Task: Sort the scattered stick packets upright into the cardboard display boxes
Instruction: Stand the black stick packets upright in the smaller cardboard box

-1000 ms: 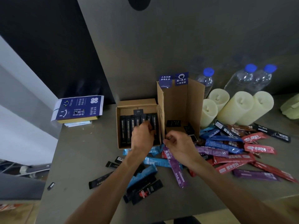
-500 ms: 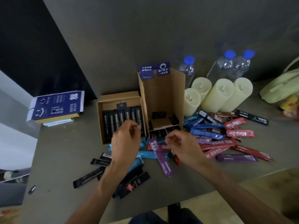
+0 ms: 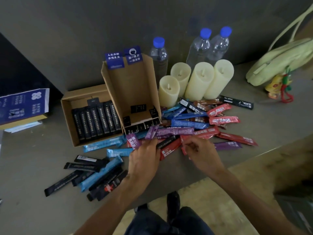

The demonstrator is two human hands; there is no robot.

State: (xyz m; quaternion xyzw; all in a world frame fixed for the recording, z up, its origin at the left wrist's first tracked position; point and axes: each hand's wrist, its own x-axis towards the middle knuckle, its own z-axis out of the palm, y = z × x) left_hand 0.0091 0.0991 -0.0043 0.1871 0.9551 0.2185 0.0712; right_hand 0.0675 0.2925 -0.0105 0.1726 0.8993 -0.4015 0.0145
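Observation:
Two cardboard display boxes stand at the back of the table. The low box point(image 3: 66, 106) holds a row of black stick packets point(image 3: 96, 121); the taller box point(image 3: 116, 77) has a few black packets point(image 3: 138, 108) at its bottom. Purple point(image 3: 174, 131), red point(image 3: 223, 120), blue point(image 3: 188, 123) and black point(image 3: 84, 161) packets lie scattered in front. My left hand point(image 3: 144, 160) reaches over the pile, fingertips touching a purple packet point(image 3: 133, 141) and a black one point(image 3: 165, 141). My right hand point(image 3: 202, 154) hovers with curled fingers at the end of a red packet point(image 3: 184, 149); a grip cannot be made out.
Several cream candles point(image 3: 198, 82) and three blue-capped water bottles point(image 3: 198, 46) stand behind the pile. A pale green bag point(image 3: 277, 63) lies at the right. A blue printed carton point(image 3: 22, 106) sits far left. The table's front edge point(image 3: 254, 155) runs close to my arms.
Both hands have drawn back from the boxes to the scattered pile. The left hand left the low box and came down onto the purple and black packets. The view tipped downward.

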